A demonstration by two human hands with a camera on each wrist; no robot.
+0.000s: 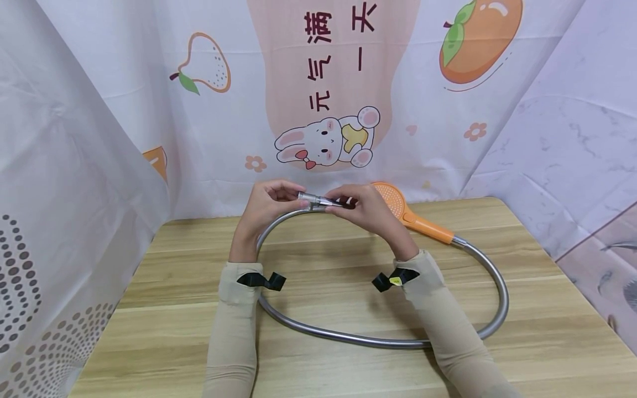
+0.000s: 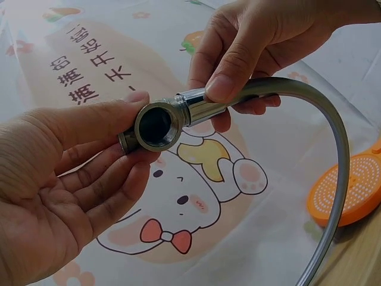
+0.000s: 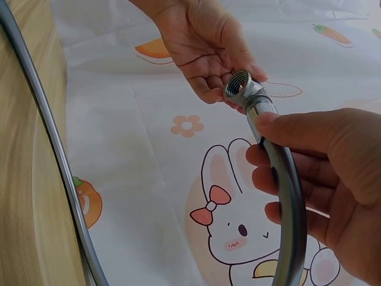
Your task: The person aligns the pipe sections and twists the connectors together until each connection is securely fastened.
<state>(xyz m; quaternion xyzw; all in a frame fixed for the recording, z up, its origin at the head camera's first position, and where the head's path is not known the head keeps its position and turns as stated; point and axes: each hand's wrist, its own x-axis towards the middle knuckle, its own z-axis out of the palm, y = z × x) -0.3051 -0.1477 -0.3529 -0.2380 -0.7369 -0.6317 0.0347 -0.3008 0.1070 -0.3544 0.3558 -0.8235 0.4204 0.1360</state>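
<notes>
My left hand (image 1: 266,207) pinches a metal tee-shaped pipe fitting (image 2: 158,126) between thumb and fingers. One threaded round opening of it faces the left wrist camera, and another shows in the right wrist view. My right hand (image 1: 367,207) grips the chrome end nut (image 2: 202,106) of a grey metal shower hose (image 1: 343,336), thumb on top and fingers curled beneath. Nut and fitting meet end to end; how far they are threaded together cannot be told. At the hose's other end lies an orange shower head (image 1: 390,202), partly behind my right hand.
The hose loops across the wooden table (image 1: 338,287), passing under my right forearm. A white printed cloth (image 1: 214,138) with a rabbit and fruit hangs behind the table's far edge. Black wrist mounts (image 1: 261,280) sit on both sleeves.
</notes>
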